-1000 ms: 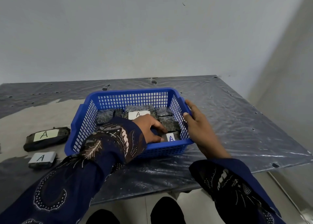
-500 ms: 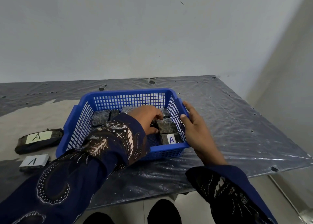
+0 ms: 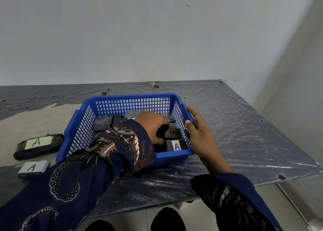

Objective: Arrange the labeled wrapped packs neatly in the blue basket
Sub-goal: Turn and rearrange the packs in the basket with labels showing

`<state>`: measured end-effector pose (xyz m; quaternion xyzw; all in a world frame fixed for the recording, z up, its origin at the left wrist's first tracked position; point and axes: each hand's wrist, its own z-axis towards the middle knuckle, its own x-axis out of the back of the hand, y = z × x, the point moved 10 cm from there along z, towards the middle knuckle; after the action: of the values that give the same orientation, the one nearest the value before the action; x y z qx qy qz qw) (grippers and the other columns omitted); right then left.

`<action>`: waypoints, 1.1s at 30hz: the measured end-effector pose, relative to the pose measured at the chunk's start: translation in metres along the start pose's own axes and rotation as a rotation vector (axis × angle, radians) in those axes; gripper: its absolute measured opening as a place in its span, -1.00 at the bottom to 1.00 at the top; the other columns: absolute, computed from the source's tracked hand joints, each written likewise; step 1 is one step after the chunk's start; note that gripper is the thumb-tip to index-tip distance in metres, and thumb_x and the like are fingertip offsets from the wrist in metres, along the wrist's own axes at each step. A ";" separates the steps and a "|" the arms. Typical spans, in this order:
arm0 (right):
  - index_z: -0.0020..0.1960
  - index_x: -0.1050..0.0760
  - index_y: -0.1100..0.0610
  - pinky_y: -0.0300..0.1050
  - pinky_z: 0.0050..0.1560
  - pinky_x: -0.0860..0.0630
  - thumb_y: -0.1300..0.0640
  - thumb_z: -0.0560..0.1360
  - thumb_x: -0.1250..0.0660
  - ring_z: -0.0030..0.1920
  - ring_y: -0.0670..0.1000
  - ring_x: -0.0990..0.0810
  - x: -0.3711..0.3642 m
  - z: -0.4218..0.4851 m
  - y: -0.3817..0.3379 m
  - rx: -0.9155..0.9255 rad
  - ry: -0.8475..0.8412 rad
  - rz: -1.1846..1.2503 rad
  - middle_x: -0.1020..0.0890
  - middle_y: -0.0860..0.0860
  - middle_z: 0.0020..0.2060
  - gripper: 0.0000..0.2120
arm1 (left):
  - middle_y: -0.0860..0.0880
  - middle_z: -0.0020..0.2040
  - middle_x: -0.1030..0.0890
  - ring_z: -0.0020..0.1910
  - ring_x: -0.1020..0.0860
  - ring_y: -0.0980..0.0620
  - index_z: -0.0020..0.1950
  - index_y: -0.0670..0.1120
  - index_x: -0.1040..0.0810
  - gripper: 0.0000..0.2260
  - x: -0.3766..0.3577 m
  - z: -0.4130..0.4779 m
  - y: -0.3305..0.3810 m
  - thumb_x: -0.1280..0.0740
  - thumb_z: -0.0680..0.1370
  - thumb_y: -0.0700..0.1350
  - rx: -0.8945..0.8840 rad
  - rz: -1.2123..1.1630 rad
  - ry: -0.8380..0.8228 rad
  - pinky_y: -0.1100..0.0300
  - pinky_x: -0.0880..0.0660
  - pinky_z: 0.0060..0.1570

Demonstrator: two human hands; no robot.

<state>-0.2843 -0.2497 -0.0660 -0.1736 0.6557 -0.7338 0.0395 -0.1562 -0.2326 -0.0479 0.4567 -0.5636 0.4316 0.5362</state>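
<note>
- The left hand [image 3: 153, 125] is down inside the blue basket [image 3: 129, 96]. Its fingers curl round a dark pack [image 3: 172, 132]. The hand hides much of that pack, so I think it has a real hold, but I am not fully sure.
- The right hand [image 3: 201, 134] holds nothing. Its fingers are straight and rest against the outside of the basket's right wall, with the thumb at the rim.
- The basket sits in the middle of the counter [image 3: 35, 118]. A white-label pack [image 3: 176, 145] lies in the basket's near right corner, and a far pack [image 3: 103, 125] lies by its back wall.
- Two more are outside, left of the basket toward the counter's near edge: a long pack [image 3: 39, 146] and a small pack [image 3: 33, 168], both marked A.
- The spot by the right wall looks tight. The dark pack could end up tilted or on top of its neighbour.
- The plastic sheet [image 3: 236, 134] looks slippery. A hard push could slide the basket if the right hand lets go.
- The wide sleeve [image 3: 111, 143] could brush the packs crooked.
- The sheet is clear and crinkly with small holes, and it leaves the counter's left part bare.
- A plain pale wall [image 3: 157, 38] stands behind the far edge, and pale floor shows below the near edge.
</note>
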 end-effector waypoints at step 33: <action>0.18 -0.60 0.08 -0.04 0.09 -0.63 0.05 0.48 -0.51 0.13 -0.09 -0.63 0.006 -0.036 -0.100 0.690 0.095 -0.245 -0.65 -0.07 0.10 -0.70 | -0.06 -0.13 -0.66 -0.26 -0.64 -0.04 -0.01 -0.13 -0.63 -0.37 0.027 -0.061 -0.028 -0.28 0.35 0.43 0.399 -1.457 0.261 0.12 -0.51 -0.31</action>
<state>-0.2835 -0.2035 0.0303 -0.1929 0.3453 -0.9182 -0.0228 -0.1160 -0.1806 -0.0183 0.7463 0.0360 0.1131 0.6549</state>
